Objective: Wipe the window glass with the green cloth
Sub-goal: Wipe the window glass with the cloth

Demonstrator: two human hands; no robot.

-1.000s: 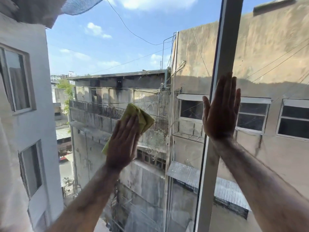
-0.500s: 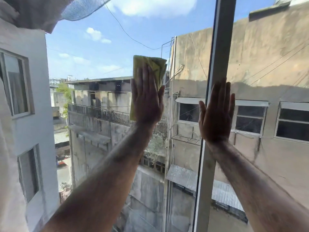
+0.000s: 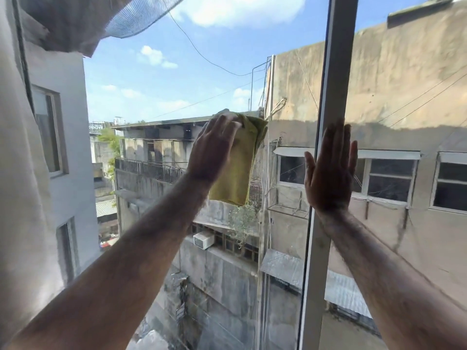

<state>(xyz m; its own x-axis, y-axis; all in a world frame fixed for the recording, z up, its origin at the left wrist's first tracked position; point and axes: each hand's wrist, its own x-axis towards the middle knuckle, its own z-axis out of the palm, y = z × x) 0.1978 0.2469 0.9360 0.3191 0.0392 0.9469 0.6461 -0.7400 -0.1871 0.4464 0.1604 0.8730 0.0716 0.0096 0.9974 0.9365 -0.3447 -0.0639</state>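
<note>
My left hand [image 3: 213,149] presses a folded yellow-green cloth [image 3: 238,168] against the left pane of the window glass [image 3: 156,92], near the middle of the view. The cloth hangs down past my palm on the right side. My right hand [image 3: 329,170] lies flat with fingers spread, palm on the glass and the grey vertical window frame [image 3: 333,97], holding nothing. Both forearms reach up from the bottom corners.
A pale curtain [image 3: 22,173] hangs along the left edge, with a bunched mesh net [image 3: 141,16] at the top left. Behind the glass are concrete buildings, wires and sky. The right pane [image 3: 417,84] lies beyond the frame.
My left hand with the cloth went from low left up to the top, then came back down slightly and tilted right. My right hand stayed flat on the frame.
</note>
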